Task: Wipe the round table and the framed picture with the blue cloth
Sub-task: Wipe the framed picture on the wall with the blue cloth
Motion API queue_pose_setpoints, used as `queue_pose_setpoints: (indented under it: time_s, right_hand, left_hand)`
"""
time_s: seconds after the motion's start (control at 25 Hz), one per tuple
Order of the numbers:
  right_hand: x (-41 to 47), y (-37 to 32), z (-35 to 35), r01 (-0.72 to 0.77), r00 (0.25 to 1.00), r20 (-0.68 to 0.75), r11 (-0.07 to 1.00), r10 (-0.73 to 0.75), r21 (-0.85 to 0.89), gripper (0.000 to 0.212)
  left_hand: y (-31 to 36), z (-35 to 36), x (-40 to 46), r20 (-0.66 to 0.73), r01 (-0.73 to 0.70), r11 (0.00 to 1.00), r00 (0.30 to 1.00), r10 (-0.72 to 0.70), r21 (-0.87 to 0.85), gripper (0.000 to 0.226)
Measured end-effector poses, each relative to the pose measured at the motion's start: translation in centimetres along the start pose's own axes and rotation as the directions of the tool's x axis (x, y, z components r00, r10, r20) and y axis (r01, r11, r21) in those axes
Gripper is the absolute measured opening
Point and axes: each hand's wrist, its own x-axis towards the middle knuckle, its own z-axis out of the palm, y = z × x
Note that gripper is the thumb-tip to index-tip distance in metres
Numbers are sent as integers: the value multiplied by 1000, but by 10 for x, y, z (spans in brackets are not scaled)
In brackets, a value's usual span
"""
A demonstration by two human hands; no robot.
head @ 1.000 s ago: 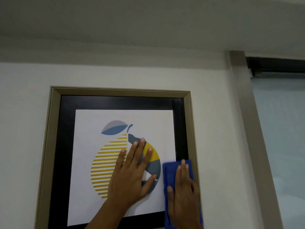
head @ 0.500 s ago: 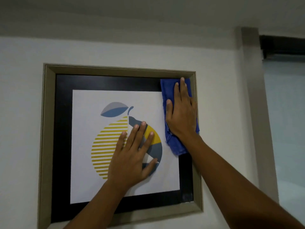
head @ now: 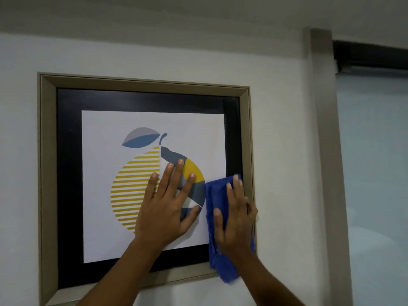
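The framed picture [head: 47, 173] hangs on the white wall, with a beige frame, a black mat and a print of a yellow and blue fruit. My left hand [head: 170, 206] lies flat on the glass over the fruit, fingers spread, holding nothing. My right hand [head: 236, 219] presses the blue cloth [head: 213, 217] flat against the picture's lower right part, over the black mat and the frame's right side. The cloth's lower end hangs past the bottom frame edge. The round table is out of view.
A beige vertical trim [head: 329, 151] runs down the wall right of the picture. Beyond it is a pale frosted pane [head: 375, 173] under a dark rail [head: 371, 56]. Bare white wall surrounds the frame.
My right hand slid the cloth up the picture's right side to the top corner, then back down to the lower right. My left hand stayed flat on the fruit.
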Motion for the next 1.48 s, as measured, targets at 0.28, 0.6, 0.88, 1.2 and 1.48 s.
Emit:
queue_pose_setpoints:
  time_s: [0.28,0.6,0.88,1.2,1.48]
  right_hand:
    - [192,-6,6,127,959,-242,986,-150,-108,51]
    - [101,2,9,53,996,-64,998,-54,-28,49]
    - [-44,-9,5,-143,981,118,984,155,-107,70]
    - [-29,14,-5,166,976,180,959,-126,-230,75]
    - [12,8,-10,147,973,210,950,-90,-275,55]
  left_hand:
    - [-1,2,-1,-28,9,1000,1000,-9,1,77]
    - [0,2,-1,-20,5,1000,1000,-4,12,78]
    - [2,4,1,-43,5,1000,999,-4,16,79]
    - [-2,4,-1,-58,-8,1000,998,7,-13,75]
    - [-1,2,-1,-42,-3,1000,999,3,-11,75]
